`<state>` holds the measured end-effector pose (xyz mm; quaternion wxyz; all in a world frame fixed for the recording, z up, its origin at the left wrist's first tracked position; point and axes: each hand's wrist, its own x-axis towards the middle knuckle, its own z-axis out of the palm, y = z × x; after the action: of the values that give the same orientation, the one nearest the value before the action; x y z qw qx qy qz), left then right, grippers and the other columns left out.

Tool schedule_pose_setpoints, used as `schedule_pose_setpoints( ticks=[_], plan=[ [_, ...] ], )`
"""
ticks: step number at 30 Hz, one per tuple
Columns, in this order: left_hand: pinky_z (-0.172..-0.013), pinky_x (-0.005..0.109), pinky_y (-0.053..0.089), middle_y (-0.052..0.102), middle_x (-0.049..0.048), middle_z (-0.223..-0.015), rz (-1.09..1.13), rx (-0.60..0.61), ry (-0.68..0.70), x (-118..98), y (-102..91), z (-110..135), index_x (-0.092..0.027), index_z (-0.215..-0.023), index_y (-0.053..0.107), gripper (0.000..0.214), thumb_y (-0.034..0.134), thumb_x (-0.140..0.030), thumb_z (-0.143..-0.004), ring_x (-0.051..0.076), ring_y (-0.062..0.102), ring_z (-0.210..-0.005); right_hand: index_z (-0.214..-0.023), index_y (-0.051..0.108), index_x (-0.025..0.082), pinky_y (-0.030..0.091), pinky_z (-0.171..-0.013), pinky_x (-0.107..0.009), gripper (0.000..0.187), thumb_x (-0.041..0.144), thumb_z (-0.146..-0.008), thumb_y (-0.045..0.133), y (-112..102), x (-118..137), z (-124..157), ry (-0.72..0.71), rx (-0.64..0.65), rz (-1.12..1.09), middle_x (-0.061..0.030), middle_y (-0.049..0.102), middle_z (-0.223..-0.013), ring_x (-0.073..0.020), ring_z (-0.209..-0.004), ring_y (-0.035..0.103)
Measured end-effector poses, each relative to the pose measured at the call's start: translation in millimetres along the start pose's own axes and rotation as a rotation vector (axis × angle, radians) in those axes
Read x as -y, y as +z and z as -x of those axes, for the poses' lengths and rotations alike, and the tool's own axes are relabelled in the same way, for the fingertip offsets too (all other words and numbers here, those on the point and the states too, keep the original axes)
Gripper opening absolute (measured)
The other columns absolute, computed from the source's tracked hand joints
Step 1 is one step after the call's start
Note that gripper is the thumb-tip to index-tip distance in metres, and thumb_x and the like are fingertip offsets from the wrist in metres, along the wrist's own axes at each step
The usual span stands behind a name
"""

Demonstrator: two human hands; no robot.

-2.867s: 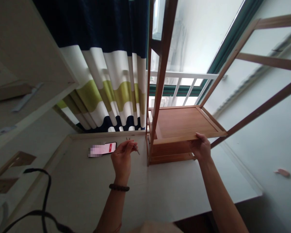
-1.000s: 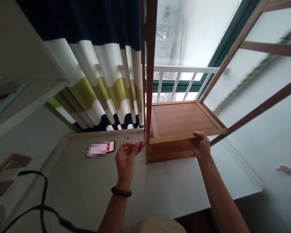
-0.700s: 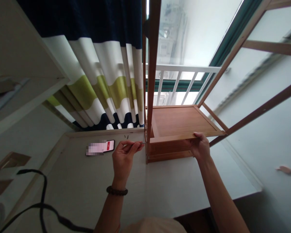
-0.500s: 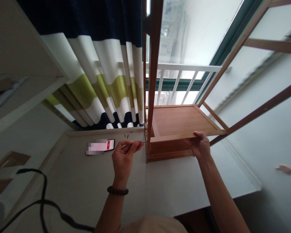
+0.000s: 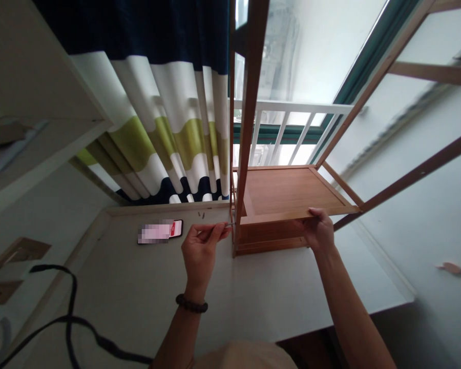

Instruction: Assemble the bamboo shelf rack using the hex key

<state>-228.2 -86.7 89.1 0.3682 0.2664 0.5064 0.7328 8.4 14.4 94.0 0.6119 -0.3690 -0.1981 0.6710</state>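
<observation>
A wooden shelf rack (image 5: 249, 128) stands on a white table (image 5: 146, 292). My right hand (image 5: 318, 229) grips the front edge of its brown shelf board (image 5: 288, 192) and holds it level. My left hand (image 5: 203, 247) pinches a small metal screw (image 5: 228, 224), whose tip touches the rack's near upright post at shelf height. A dark bead bracelet is on my left wrist.
A phone (image 5: 160, 230) lies on the table left of the rack, with two small screws (image 5: 202, 215) behind it. A black cable (image 5: 67, 318) snakes over the table's left side. A striped curtain (image 5: 165, 123), a window and a white railing (image 5: 292, 128) stand behind.
My left hand has moved right, from near the phone to the post, bringing the screw's tip against the wood. My right hand has stayed on the shelf board's edge.
</observation>
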Motion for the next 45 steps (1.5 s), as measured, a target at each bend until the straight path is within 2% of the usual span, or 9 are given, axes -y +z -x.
schedule_pose_setpoints(
  ticks=[8,12,18,22,28,32,34,37,45],
  plan=[
    [-0.07,0.037,0.057,0.072,0.0074,-0.076,-0.017,0.0,-0.007,-3.9,0.6,1.5,-0.014,-0.074,0.052,0.026,0.073,-0.026,-0.064,0.022,0.069,-0.069,-0.066,0.054,0.017,0.059,-0.06,-0.03,0.004,0.014,-0.063,0.053,0.4,0.2,-0.8,-0.016,0.023,0.021,0.0007,0.065,-0.066,-0.0149,-0.064,0.064],
    [-0.072,0.037,0.056,0.072,0.0066,-0.078,0.018,0.06,0.006,0.1,-4.5,-4.4,-0.014,-0.071,0.054,0.024,0.075,-0.024,-0.063,0.021,0.069,-0.071,-0.068,0.055,0.017,0.059,-0.06,-0.03,0.005,0.014,-0.064,0.053,1.6,1.2,0.0,0.002,0.023,0.022,0.0004,0.066,-0.068,-0.0148,-0.064,0.064],
    [-0.064,0.028,0.053,0.069,0.001,-0.082,0.399,0.144,-0.27,28.6,-11.5,-15.5,-0.019,-0.065,0.057,0.032,0.081,-0.035,-0.051,0.013,0.064,-0.069,-0.077,0.059,0.016,0.059,-0.061,-0.032,0.01,0.018,-0.069,0.053,1.5,3.2,2.4,0.036,0.051,0.034,-0.0007,0.068,-0.072,-0.0157,-0.063,0.065],
    [-0.052,0.019,0.047,0.06,-0.0023,-0.074,0.614,0.219,-0.429,31.6,-8.7,-17.7,-0.019,-0.063,0.058,0.028,0.081,-0.03,-0.052,0.007,0.054,-0.062,-0.076,0.06,0.016,0.058,-0.06,-0.034,0.011,0.018,-0.068,0.052,0.2,3.8,2.3,0.043,0.086,0.045,-0.0026,0.068,-0.072,-0.0182,-0.063,0.066],
    [-0.034,0.011,0.032,0.038,-0.0071,-0.054,0.593,0.291,-0.674,9.3,-10.5,-17.9,-0.014,-0.072,0.056,0.021,0.073,-0.022,-0.064,0.002,0.039,-0.044,-0.076,0.06,0.017,0.058,-0.06,-0.031,0.013,0.016,-0.066,0.052,0.0,5.6,-0.5,0.005,0.114,0.02,-0.0012,0.068,-0.072,-0.0174,-0.064,0.066],
    [-0.026,0.011,0.017,0.021,-0.0107,-0.046,0.452,0.386,-0.84,-2.9,-13.8,-18.8,-0.016,-0.057,0.041,0.032,0.064,-0.03,-0.073,0.001,0.022,-0.033,-0.075,0.06,0.017,0.058,-0.059,-0.031,0.013,0.016,-0.065,0.052,1.1,6.5,0.6,-0.009,0.112,0.013,-0.0004,0.068,-0.07,-0.017,-0.063,0.065],
    [-0.027,0.011,0.018,0.021,-0.0106,-0.046,0.33,0.407,-0.777,-7.5,-14.7,-20.5,-0.017,-0.055,0.036,0.036,0.063,-0.031,-0.074,0.002,0.023,-0.033,-0.075,0.06,0.017,0.058,-0.059,-0.031,0.012,0.015,-0.065,0.052,1.6,6.8,1.5,-0.009,0.124,0.007,-0.0008,0.068,-0.071,-0.0169,-0.064,0.065],
    [-0.03,0.011,0.024,0.033,-0.0087,-0.051,0.148,0.436,-0.57,-11.2,-16.4,-23.5,-0.018,-0.063,0.041,0.028,0.064,-0.03,-0.073,0.003,0.035,-0.038,-0.075,0.059,0.016,0.058,-0.059,-0.03,0.012,0.015,-0.066,0.052,2.2,7.1,1.8,-0.015,0.142,0.002,-0.0017,0.068,-0.072,-0.0168,-0.066,0.066],
    [-0.042,0.018,0.041,0.052,-0.0028,-0.061,-0.525,0.357,0.209,-1.2,-20.8,-17.5,-0.021,-0.091,0.064,0.018,0.055,-0.033,-0.081,0.006,0.048,-0.043,-0.076,0.06,0.015,0.058,-0.06,-0.031,0.013,0.016,-0.066,0.052,0.3,5.0,-0.6,0.001,0.134,0.02,-0.0024,0.069,-0.073,-0.0178,-0.065,0.066]
  ],
)
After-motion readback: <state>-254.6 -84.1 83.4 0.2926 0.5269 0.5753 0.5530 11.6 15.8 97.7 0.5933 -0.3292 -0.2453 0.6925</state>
